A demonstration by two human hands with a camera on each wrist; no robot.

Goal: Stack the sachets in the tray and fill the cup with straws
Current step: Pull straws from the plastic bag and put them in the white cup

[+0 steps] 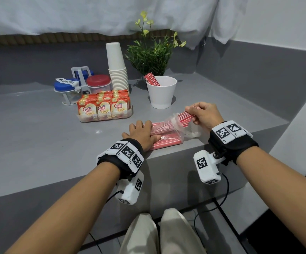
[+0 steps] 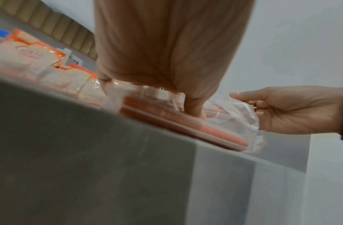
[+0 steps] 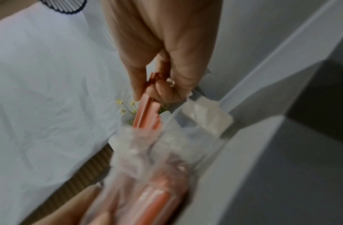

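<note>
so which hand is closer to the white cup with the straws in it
Right. The right hand grips a bunch of straws just in front of the cup. The left hand lies farther back and to the left, pressing flat on the straw bag.

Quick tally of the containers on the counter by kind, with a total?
White cup with straws: 1
Clear sachet tray: 1
Paper cup stack: 1
Blue-lidded jars: 2
Red-lidded jar: 1
Plastic straw bag: 1
Total: 7
</note>
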